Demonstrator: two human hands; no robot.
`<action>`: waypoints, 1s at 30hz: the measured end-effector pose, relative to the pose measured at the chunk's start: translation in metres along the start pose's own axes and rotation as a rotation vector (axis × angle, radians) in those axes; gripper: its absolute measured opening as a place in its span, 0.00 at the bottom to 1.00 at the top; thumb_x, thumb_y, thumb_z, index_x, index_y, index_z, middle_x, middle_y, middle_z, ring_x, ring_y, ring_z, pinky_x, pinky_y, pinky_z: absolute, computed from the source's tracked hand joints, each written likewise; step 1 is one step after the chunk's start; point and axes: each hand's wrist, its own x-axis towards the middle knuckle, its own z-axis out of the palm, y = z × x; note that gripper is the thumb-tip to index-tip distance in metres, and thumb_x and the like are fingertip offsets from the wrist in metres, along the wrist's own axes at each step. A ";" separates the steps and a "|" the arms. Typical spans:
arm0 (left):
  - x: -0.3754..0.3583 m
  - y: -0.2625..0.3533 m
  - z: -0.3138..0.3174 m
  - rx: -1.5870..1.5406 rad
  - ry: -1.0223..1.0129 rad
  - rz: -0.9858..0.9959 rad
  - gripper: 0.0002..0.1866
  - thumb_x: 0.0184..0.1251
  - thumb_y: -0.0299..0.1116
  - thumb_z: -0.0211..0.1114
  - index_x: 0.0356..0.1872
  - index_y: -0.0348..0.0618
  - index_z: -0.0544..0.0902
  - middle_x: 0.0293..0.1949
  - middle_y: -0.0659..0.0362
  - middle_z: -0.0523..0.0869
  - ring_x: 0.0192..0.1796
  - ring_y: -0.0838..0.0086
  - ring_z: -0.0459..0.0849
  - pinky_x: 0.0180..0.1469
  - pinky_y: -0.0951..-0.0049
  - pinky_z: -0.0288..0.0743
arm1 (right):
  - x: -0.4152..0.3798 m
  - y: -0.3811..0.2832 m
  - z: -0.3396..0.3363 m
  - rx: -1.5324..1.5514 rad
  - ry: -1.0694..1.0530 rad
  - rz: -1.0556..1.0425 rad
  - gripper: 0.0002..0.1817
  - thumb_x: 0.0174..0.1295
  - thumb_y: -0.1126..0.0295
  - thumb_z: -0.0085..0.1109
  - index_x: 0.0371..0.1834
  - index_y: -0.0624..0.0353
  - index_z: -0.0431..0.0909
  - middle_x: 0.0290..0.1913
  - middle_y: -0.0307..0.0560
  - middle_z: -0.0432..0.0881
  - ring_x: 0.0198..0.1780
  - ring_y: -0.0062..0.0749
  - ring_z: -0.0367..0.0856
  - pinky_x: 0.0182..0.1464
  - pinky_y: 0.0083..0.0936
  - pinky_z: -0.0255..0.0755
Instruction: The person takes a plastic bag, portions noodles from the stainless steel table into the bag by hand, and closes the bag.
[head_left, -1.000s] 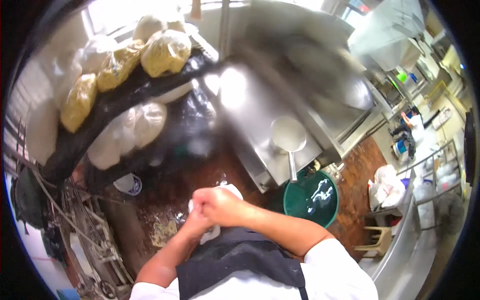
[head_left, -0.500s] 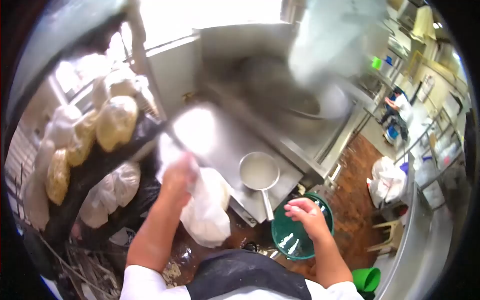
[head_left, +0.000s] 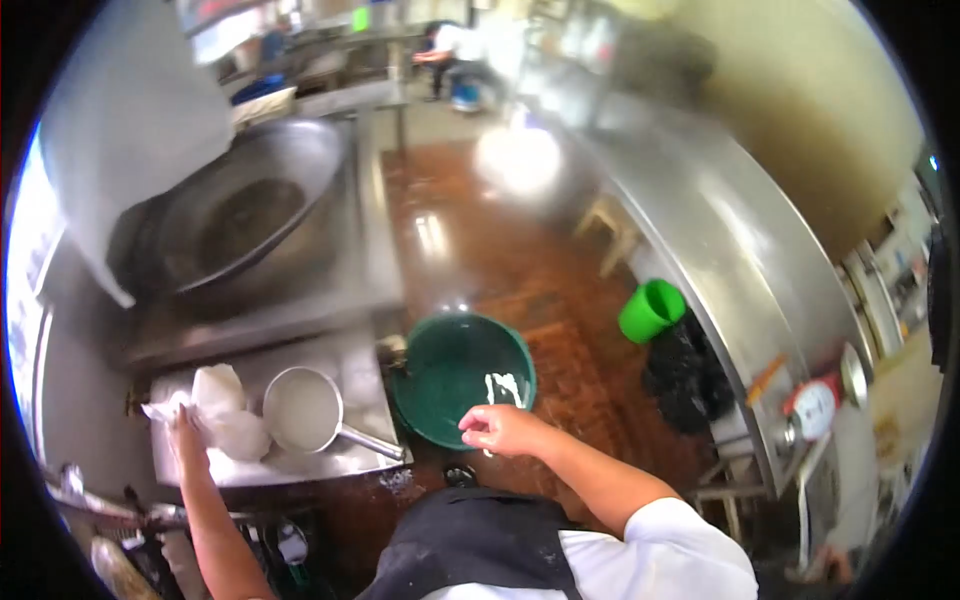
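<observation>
My left hand is closed on the gathered top of a white plastic bag, which rests on a steel counter. Just right of the bag stands a saucepan with pale contents, its handle pointing toward the tub. My right hand hangs over the near edge of a round dark green tub on the floor. Its fingers are loosely bent, apart from the thumb, and I see nothing held in them.
A large wok sits on the stove beyond the counter. At right are a bright green bucket, a black plastic bag, a long steel table and a scale. Another person is far off.
My view has swung to the right. The white bag, lifted beside the counter before, now rests on it by the saucepan, still in my left hand. My right hand stays near the tub.
</observation>
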 end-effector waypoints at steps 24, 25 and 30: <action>-0.070 0.009 0.050 0.504 -0.144 0.257 0.08 0.60 0.30 0.61 0.28 0.34 0.79 0.21 0.58 0.78 0.25 0.73 0.74 0.30 0.69 0.70 | -0.116 0.074 0.023 -0.160 -0.107 0.296 0.23 0.59 0.54 0.60 0.51 0.60 0.78 0.45 0.52 0.84 0.48 0.40 0.83 0.50 0.33 0.75; -0.079 0.006 0.052 0.503 -0.131 0.259 0.08 0.60 0.30 0.61 0.28 0.34 0.79 0.21 0.58 0.78 0.25 0.73 0.74 0.30 0.69 0.70 | -0.117 0.083 0.015 -0.157 -0.105 0.280 0.23 0.59 0.55 0.60 0.51 0.60 0.78 0.45 0.52 0.84 0.48 0.41 0.83 0.50 0.33 0.75; -0.086 -0.044 0.033 0.647 0.007 0.233 0.26 0.56 0.29 0.60 0.58 0.30 0.71 0.50 0.43 0.79 0.52 0.60 0.78 0.57 0.64 0.68 | -0.127 0.142 -0.049 -0.135 -0.138 0.231 0.23 0.58 0.52 0.60 0.49 0.57 0.79 0.44 0.51 0.84 0.46 0.41 0.83 0.49 0.34 0.75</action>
